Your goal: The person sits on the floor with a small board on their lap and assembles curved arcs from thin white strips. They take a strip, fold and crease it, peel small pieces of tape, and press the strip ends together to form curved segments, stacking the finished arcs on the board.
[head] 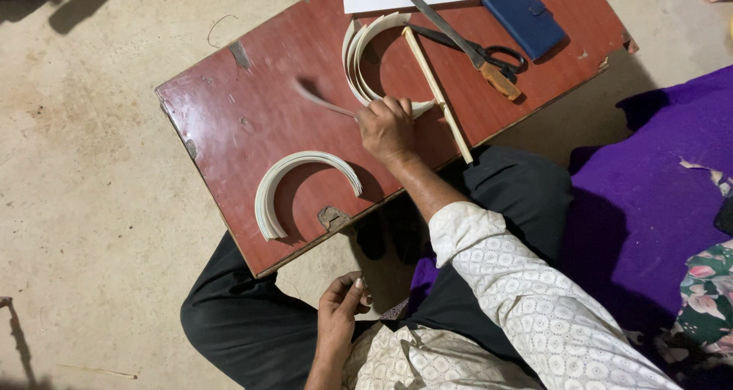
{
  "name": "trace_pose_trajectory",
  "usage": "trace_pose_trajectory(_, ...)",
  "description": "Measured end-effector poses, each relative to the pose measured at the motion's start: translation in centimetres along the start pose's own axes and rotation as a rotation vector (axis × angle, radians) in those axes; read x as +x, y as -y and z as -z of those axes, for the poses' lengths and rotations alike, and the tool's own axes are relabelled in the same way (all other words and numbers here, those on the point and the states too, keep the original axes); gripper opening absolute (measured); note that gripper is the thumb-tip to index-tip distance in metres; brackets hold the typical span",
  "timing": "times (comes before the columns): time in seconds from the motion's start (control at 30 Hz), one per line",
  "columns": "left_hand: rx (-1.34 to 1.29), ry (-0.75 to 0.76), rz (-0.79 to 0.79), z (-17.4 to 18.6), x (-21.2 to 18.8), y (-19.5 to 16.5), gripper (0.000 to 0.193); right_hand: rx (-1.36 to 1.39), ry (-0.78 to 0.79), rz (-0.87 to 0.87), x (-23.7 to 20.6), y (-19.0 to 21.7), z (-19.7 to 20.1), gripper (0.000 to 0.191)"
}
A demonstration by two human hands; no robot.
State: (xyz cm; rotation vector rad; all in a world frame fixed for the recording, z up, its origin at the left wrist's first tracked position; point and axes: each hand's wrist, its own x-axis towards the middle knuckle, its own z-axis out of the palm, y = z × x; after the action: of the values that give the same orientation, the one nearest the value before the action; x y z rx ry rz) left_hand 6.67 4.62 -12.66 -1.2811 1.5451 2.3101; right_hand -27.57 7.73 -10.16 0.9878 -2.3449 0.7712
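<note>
The person wears a cream shirt (534,313) with a fine printed pattern, long sleeves rolled above bare wrists, and black trousers (252,329).

The right hand (387,129) rests on the red board (237,107), closed on a thin strip (324,102) that is motion-blurred and points toward 10 o'clock. At 12 o'clock of this hand, touching it, lies a stack of pale curved pieces (359,54). A second curved stack (294,176) lies at 8 o'clock. A wooden stick (437,92) lies just beside, at 1 o'clock; scissors (473,50) beyond it. The left hand (340,302) sits at 6 o'clock, off the board, fingers curled.
</note>
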Motion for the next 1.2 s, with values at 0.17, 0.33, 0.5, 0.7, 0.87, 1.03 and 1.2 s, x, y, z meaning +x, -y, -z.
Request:
trace_pose_trajectory(0.17, 0.026, -0.020, 0.027, 0.0, 0.0, 0.0, 0.035, -0.032, 0.020, -0.053, -0.7, -0.6, -0.5, 0.012)
trace_pose_trajectory(0.33, 0.004, 0.003, 0.014, 0.5, 0.2, 0.6, 0.036, -0.015, 0.053, -0.045, -1.6, -0.9, -1.2, 0.007)
trace_pose_trajectory(0.5, -0.016, -0.014, 0.031, 0.6, 1.0, 1.4, 0.033, 0.019, 0.037, -0.001, -2.2, -0.4, -1.1, 0.005)
trace_pose_trajectory(0.7, 0.027, 0.010, -0.155, -0.4, 2.2, -1.0, 0.028, 0.077, 0.123, -0.005, -3.1, 0.3, 0.5, 0.003)
trace_pose_trajectory(0.87, 0.299, 0.036, -0.443, -2.1, 7.1, -10.4, 0.028, 0.137, 0.180, -0.003, -3.0, 0.5, 1.7, 0.002)
trace_pose_trajectory(1.03, 0.410, 0.010, -0.584, -5.7, 16.0, -22.4, 0.034, 0.193, 0.235, -0.027, -2.8, 0.5, 2.5, 0.011)
trace_pose_trajectory(1.2, 0.651, -0.070, -0.740, -10.2, 25.5, -29.8, 0.038, 0.186, 0.291, -0.078, -3.0, 0.3, 2.9, 0.017)
